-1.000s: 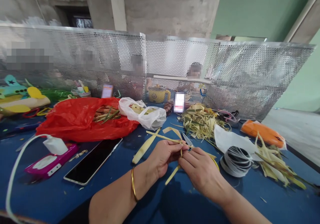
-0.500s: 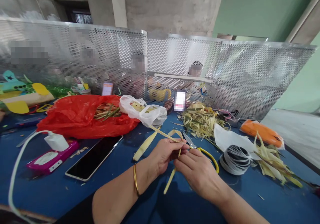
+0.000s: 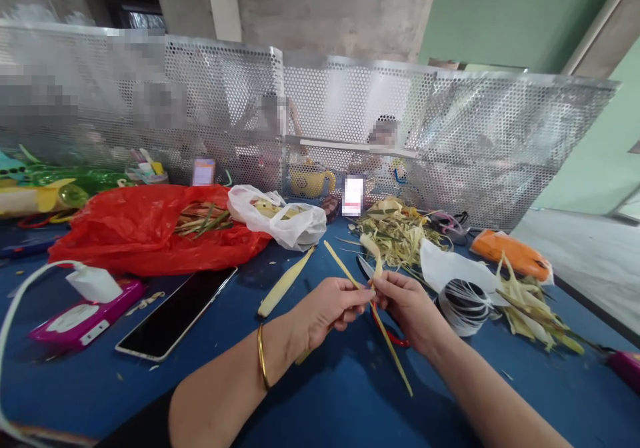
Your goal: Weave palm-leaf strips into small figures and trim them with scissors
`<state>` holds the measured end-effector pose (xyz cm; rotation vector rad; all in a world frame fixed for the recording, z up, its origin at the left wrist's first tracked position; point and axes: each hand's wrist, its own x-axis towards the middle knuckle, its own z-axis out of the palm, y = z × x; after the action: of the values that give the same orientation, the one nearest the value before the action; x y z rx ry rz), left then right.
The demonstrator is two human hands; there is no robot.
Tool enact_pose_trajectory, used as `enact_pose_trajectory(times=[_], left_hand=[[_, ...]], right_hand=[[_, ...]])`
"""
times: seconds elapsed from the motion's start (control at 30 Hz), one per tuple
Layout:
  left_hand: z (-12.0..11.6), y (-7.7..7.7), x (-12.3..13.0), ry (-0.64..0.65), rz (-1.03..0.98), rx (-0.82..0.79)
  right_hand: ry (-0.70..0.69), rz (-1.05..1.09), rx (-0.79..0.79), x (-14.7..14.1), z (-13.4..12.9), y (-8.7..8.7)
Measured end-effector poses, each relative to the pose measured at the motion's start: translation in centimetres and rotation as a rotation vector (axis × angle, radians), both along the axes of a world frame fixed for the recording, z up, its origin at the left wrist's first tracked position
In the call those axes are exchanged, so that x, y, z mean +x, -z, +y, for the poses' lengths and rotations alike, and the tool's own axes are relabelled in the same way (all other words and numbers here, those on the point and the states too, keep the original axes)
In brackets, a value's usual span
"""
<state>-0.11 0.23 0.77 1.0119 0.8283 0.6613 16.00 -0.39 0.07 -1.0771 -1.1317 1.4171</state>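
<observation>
My left hand point(image 3: 333, 308), with a gold bangle at the wrist, pinches a narrow pale husk strip point(image 3: 393, 348) at the centre. The strip runs from upper left to lower right across my fingertips. My right hand point(image 3: 407, 301) is closed on a wider husk piece point(image 3: 373, 248) that sticks up above the fingers, where it meets the strip. Scissors point(image 3: 366, 266) lie behind my right hand, which hides part of their handles. Left of my hands a folded husk point(image 3: 287, 281) rests on the blue table point(image 3: 330, 401).
A phone point(image 3: 175, 315), a magenta power strip point(image 3: 90, 321) and a red bag point(image 3: 120, 235) are at left. Behind are a white bag point(image 3: 280, 218) and a husk pile point(image 3: 395, 231); at right, a twine spool point(image 3: 463, 308). People sit beyond a perforated screen point(image 3: 240, 101).
My right hand has turned and shifted slightly up and right, now gripping the upright husk piece. The narrow strip now slants toward lower right. The whole view has shifted a little.
</observation>
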Motion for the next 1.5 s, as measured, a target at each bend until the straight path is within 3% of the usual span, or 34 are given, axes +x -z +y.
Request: enact_pose_trajectory(times=[0.23,0.37,0.43,0.57,0.63,0.77,0.83,0.93,1.03,1.13,1.2,1.33,1.5], left_hand=[[-0.1,0.1,0.1,0.081,0.081,0.016],[0.0,-0.3,-0.1,0.036,0.050,0.031],[0.2,-0.4,-0.2,-0.025,0.023,0.042],[0.7,0.0,-0.4,-0.143,0.041,0.076],[1.0,0.3,-0.3,-0.182,0.071,0.109],[1.0,0.8,0.0,-0.231,0.108,0.154],[0.9,0.8,0.1,-0.227,0.113,0.174],[0.8,0.3,-0.2,-0.181,0.073,0.152],[0.9,-0.4,-0.6,-0.119,0.014,0.075],[0.9,-0.8,-0.8,-0.076,-0.011,0.002],[0.8,-0.7,-0.8,-0.056,-0.005,0.006],[0.3,0.0,-0.3,-0.014,0.073,0.104],[-0.4,0.5,0.2,0.048,0.128,0.166]], right_hand=[[0.129,-0.094,0.072,-0.7,0.2,1.1],[0.147,-0.250,0.179,-0.4,0.1,0.1],[0.063,-0.282,0.117,0.0,-0.2,-0.7],[-0.245,-0.410,-0.057,0.3,-1.1,-1.7],[-0.275,-0.527,0.059,0.0,-1.4,-1.6],[-0.171,-0.771,0.493,-0.6,-1.8,-1.0],[-0.192,-0.807,0.557,-0.6,-1.8,-0.8],[-0.169,-0.713,0.400,-0.4,-1.4,-0.5],[0.026,-0.508,0.190,0.1,-0.6,-0.3],[0.182,-0.337,0.127,0.3,-0.1,-0.1],[0.162,-0.244,0.077,0.4,0.0,-0.1],[-0.012,-0.061,0.009,0.2,-0.4,0.1],[0.085,-0.072,0.058,-0.7,-0.6,0.6]])
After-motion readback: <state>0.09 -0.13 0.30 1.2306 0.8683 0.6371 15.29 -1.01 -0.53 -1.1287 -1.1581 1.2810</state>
